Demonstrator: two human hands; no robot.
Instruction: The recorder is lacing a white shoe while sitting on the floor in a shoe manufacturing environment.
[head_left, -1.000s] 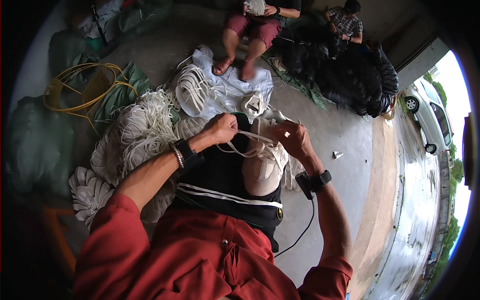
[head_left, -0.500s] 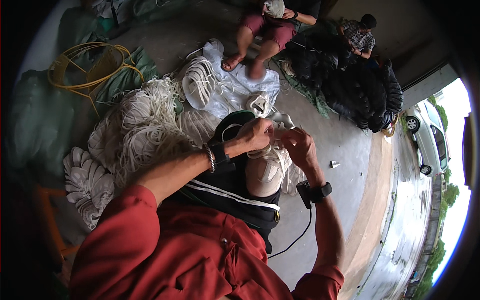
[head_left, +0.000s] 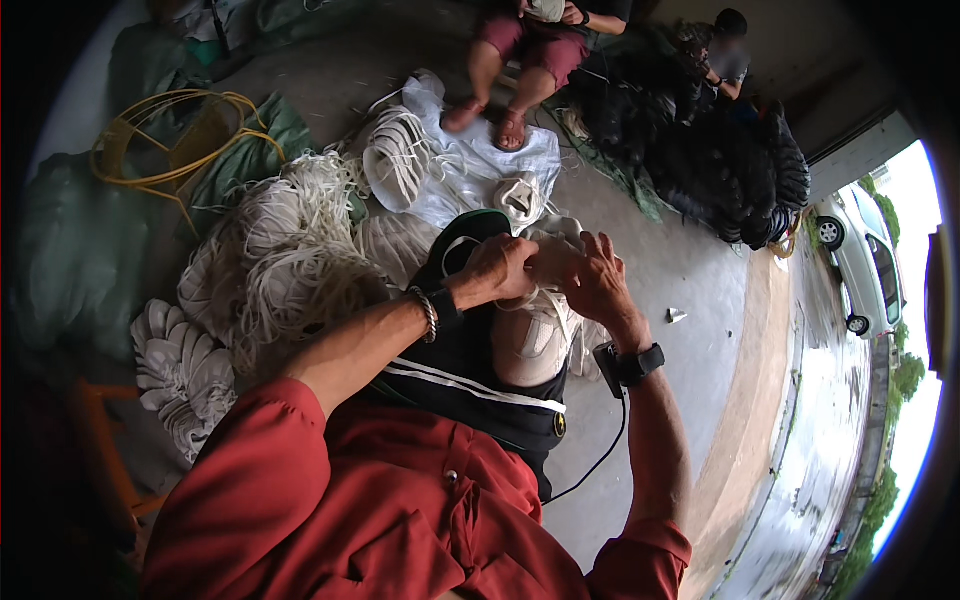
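White strap bundle (head_left: 530, 335): lay on the near knee, just below both hands, over the black garment (head_left: 455, 360).
Strap end (head_left: 548, 262): pinched between the two hands, up above the bundle; too small to tell how it ran.
Long axis: ran near to far along the thigh.
Left hand (head_left: 503, 268): closed on the strap end, knuckles up, touching the right hand.
Right hand (head_left: 592, 275): fingers curled around the same end, gripping from the right.
Nearer hand: both equally close, met directly over the bundle's far end.
Loose strap heap (head_left: 300, 260): left of the knee, well apart from the hands.
Stacked bundles (head_left: 180, 365): near left, on the floor.
White sheet (head_left: 470, 165): far, beyond the hands.
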